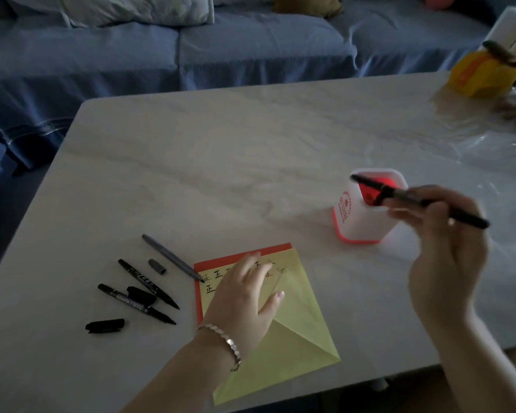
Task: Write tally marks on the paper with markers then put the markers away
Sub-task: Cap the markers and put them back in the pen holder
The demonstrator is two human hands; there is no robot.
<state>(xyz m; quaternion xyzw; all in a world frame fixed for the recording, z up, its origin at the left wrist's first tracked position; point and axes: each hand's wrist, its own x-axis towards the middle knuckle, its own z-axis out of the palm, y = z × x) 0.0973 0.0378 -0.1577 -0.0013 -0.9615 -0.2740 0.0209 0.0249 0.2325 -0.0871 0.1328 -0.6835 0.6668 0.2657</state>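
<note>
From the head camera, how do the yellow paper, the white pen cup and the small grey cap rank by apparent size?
1. yellow paper
2. white pen cup
3. grey cap, by far the smallest

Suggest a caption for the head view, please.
Right hand holds a black marker at holder; left hand rests on paper.

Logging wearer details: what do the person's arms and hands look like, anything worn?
No sleeves or gloves in view on either forearm. The left hand has a silvery segmented bracelet at its wrist; the right hand has a small ring on one finger.
</note>
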